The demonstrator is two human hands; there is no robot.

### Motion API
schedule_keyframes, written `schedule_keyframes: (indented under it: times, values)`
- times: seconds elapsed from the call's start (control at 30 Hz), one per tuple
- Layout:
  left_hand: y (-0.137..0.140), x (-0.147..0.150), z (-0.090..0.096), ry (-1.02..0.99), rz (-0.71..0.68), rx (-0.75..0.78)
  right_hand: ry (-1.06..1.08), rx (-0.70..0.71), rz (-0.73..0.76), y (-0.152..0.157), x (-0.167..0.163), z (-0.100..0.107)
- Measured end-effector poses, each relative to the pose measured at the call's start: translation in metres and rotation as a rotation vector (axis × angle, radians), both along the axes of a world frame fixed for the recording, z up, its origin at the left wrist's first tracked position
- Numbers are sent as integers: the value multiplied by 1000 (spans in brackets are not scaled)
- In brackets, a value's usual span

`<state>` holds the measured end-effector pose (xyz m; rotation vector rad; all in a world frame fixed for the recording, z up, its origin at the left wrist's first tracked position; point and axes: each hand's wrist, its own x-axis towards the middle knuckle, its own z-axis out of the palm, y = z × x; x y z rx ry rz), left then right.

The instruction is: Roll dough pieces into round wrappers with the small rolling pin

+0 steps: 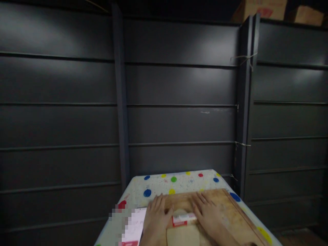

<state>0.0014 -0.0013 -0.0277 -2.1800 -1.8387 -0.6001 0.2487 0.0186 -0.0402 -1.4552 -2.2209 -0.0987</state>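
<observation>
Left hand (155,215) and right hand (208,214) palm-down at ends of rolling pin (185,219), can't tell if gripping. Dough (183,236) under pin, on board (234,218). I'd press evenly both sides, strokes straight, imo.

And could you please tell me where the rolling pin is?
The rolling pin is low in the head view, just right of centre, between the left hand and right hand, across the pale dough.
</observation>
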Motion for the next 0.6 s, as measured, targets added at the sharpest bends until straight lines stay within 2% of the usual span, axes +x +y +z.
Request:
schedule_keyframes:
  times: [0.13, 0.23, 0.37, 0.43, 0.6]
  values:
    - [-26, 7, -1, -7, 40, 6, 72, -30, 25, -29, 3, 10]
    - [-30, 9, 4, -11, 49, -11, 69, -42, 23, -34, 3, 17]
    - [-16, 10, 12, 8, 87, -44, 52, -52, -7, -17, -1, 15]
    - [-5, 9, 14, 9, 114, -57, 45, -24, 29, -3, -2, 11]
    - [21, 5, 16, -5, 108, 39, -32, 9, 100, 32, -6, 6]
